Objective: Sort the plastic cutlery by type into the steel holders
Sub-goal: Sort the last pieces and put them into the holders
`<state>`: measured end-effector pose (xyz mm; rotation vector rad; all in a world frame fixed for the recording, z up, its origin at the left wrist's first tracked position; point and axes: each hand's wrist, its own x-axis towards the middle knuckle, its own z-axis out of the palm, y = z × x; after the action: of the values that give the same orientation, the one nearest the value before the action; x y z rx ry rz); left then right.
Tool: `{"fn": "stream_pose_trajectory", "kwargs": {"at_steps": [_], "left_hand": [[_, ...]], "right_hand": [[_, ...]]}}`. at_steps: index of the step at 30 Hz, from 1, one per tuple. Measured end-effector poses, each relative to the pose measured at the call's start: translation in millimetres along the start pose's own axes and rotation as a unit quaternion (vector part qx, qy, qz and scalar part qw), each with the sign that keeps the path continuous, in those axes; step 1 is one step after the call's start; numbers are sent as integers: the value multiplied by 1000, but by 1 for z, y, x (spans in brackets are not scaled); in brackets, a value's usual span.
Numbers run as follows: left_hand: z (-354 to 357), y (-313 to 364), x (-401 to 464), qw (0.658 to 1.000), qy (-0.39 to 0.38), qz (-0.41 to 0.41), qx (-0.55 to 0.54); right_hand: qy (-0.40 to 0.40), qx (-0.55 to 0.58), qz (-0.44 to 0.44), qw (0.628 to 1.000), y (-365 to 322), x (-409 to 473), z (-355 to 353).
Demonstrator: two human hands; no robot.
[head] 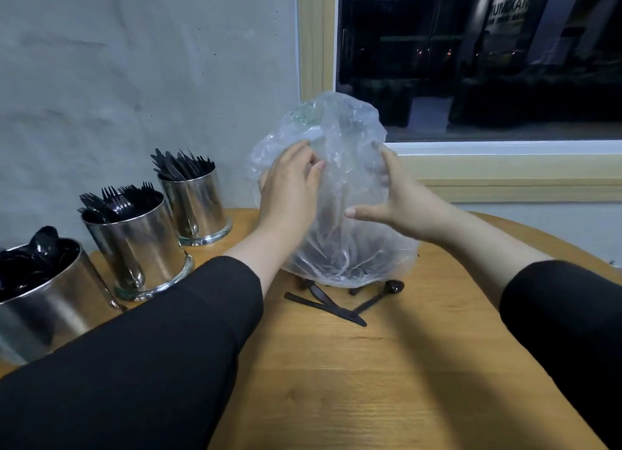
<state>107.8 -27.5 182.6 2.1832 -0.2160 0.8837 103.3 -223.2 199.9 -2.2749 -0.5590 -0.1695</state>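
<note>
A clear plastic bag (pixel 340 187) stands upturned on the wooden table (pixel 387 365). My left hand (pixel 289 190) grips its left side with curled fingers. My right hand (pixel 393 204) holds its right side, thumb spread across the front. Under the bag's lower edge lie loose black pieces: a knife (pixel 333 310), a spoon (pixel 387 291) and other ends partly hidden. Three steel holders stand at the left: the near one (pixel 47 301) with spoons, the middle one (pixel 134 241) with forks, the far one (pixel 195 207) with knives.
A grey wall runs behind the holders. A dark window (pixel 471 62) with a pale wooden frame is behind the bag. The table's rounded edge curves away at the right. My black sleeves cover the lower left and right of the view.
</note>
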Motion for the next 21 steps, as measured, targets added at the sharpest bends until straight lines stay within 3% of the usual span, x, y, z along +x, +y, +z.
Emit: {"fn": "stream_pose_trajectory", "kwargs": {"at_steps": [9,17,21], "left_hand": [[7,39,4,992,-67,75,-78],[4,72,28,971,-64,220,-72],[1,73,32,972,-40,217,-76]], "right_hand": [[161,47,-42,985,13,19,13],[384,124,-139,904,17,21,-57],[461,102,-117,874,36,19,-97]]}}
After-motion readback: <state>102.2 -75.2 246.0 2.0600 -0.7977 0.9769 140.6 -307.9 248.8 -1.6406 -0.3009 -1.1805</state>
